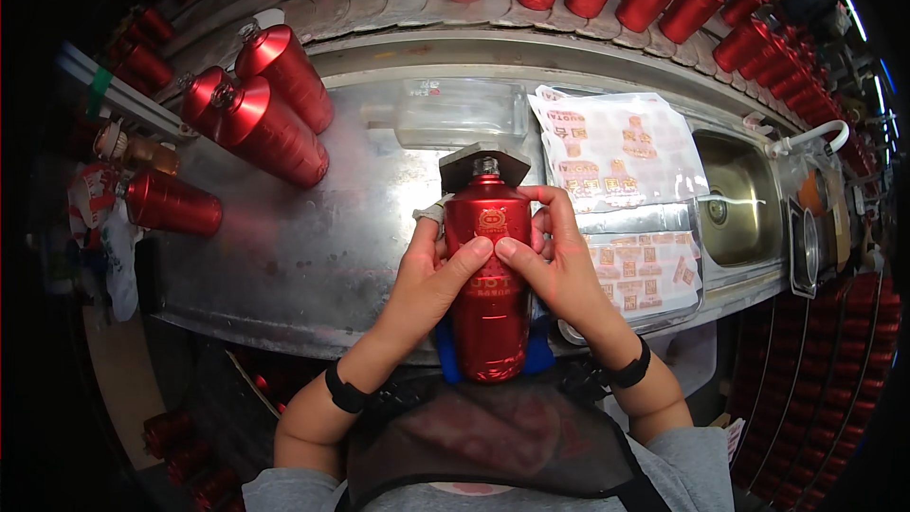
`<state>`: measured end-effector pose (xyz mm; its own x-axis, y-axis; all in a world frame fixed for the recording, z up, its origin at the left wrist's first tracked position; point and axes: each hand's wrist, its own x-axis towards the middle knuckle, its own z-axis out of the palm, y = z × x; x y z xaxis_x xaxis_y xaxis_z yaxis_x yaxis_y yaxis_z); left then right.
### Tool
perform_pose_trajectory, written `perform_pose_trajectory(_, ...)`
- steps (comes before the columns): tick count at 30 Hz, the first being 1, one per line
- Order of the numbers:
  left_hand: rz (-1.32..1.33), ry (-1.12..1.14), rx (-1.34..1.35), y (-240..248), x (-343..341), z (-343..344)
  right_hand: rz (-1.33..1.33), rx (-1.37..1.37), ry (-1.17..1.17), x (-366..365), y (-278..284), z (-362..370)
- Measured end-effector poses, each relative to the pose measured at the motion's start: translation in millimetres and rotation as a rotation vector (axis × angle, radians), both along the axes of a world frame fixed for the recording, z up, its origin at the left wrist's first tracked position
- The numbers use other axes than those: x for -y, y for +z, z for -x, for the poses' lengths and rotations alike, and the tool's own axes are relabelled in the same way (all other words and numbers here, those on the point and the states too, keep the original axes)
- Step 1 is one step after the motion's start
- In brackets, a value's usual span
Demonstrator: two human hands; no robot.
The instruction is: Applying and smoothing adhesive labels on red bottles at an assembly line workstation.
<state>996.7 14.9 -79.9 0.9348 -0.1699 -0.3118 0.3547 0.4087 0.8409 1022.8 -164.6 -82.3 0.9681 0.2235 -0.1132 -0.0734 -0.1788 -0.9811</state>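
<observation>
Between my two hands is a glossy red bottle [488, 322] with a clear, uncapped neck, leaning toward me at the bench edge. My left hand [438, 261] wraps its left side, and a pale wrapping shows on one finger. From the right, my right hand [555, 246] grips it. Both thumbs press on the bottle's front, just below a small gold emblem. Behind its neck sits a dark angular plate [517, 165]. A blue piece [538, 351] shows beneath the bottle's lower end.
Sheets of gold-and-red transfers [621, 147] lie right of my hands, beside a metal sink [739, 204] with a white tap [836, 133]. Several red bottles [275, 137] stand at the left of the metal bench [284, 284]. A conveyor [379, 5] carrying more bottles curves along the back.
</observation>
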Motion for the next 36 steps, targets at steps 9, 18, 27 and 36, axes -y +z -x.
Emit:
perform_pose_trajectory(9,-0.002,-0.024,0.004,-2,-4,5,-0.188,-0.154,0.022,11,8,4)
perform_pose_trajectory(18,-0.003,-0.111,0.002,-2,-16,22,-0.221,-0.260,0.084,21,-4,28)
perform_pose_trajectory(27,-0.069,-0.148,-0.042,7,-11,13,-0.126,-0.230,0.076,16,-1,24)
perform_pose_trajectory(36,-0.086,-0.144,-0.011,10,-5,9,-0.284,-0.264,0.086,22,-8,18)
